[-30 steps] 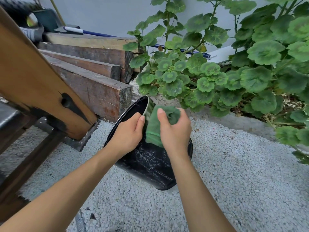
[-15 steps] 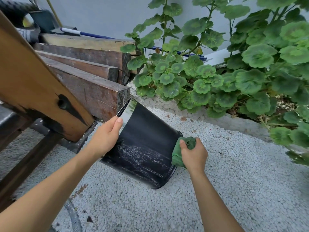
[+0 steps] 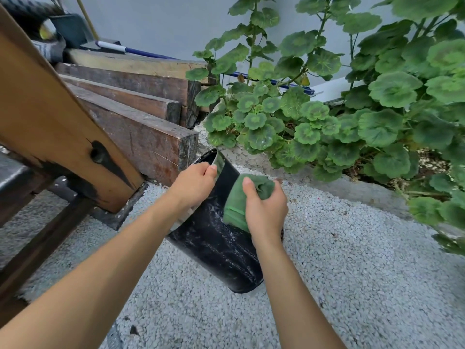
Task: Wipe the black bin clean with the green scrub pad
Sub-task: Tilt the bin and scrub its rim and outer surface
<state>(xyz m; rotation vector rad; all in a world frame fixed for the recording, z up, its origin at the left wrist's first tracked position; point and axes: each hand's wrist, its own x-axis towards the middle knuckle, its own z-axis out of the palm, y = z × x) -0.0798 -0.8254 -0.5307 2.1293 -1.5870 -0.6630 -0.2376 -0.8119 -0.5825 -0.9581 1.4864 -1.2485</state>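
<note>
The black bin stands tilted on the gravel floor, beside stacked wooden beams. The left hand clasps its rim, while the right hand clutches the green scrub pad against the bin's outer wall.

Two bare arms, nothing worn

Both forearms are uncovered from the lower edge of the view to the wrists: no sleeve, cuff, glove, watch, bracelet or ring shows. The left hand and right hand are bare too, with short, plain, unpainted nails visible on the thumbs. The arms are slender and smooth, without marks or tattoos.
</note>
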